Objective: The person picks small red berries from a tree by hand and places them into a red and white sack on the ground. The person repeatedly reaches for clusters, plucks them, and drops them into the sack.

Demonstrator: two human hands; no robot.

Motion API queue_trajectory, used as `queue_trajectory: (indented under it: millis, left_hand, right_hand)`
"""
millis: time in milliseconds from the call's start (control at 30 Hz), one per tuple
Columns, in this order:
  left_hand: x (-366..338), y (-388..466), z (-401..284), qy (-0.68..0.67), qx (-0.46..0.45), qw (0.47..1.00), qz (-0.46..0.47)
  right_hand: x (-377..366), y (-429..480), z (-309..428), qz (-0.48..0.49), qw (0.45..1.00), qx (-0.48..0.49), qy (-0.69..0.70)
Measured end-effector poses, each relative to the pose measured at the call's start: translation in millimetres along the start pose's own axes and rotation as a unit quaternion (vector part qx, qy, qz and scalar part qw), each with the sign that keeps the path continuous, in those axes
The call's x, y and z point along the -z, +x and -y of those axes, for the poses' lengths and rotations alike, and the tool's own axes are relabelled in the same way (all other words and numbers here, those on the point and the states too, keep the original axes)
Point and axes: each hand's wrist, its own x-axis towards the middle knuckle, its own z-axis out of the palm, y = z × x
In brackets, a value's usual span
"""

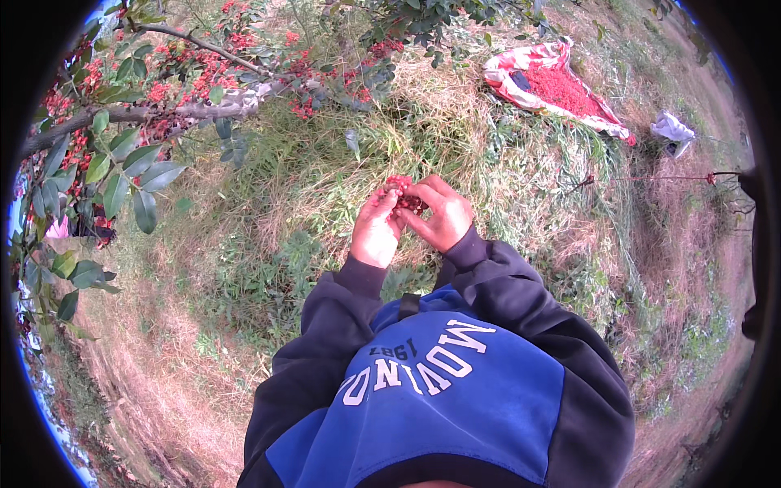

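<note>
Both hands meet in front of my waist around a cluster of small red berries, which look like Sichuan peppercorns. My left hand grips the cluster from the left, its thumb pressed against the berries. From the right, my right hand closes thumb and forefinger on the cluster's lower right part. The fingers partly cover the berries and hide any stem. Dark cuffs reach both wrists, below which spreads a blue and black sweatshirt bearing writing.
A branch with leaves and red berry clusters reaches in from the upper left. On the grass lies a red and white sheet or sack heaped with red berries. A whitish bag or cloth lies farther right.
</note>
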Motion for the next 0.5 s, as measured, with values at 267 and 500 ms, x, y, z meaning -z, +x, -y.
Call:
queue_trajectory:
  millis: [267,500]
  left_hand:
    - [-17.9,18.2,7.9,-0.016,0.015,1.000,-0.007]
    - [-28.0,22.4,5.6,-0.017,0.019,1.000,-0.010]
  right_hand:
    - [9.9,8.5,-27.4,-0.003,0.994,-0.018,0.104]
    - [23.1,12.1,-32.4,0.023,0.986,-0.043,0.161]
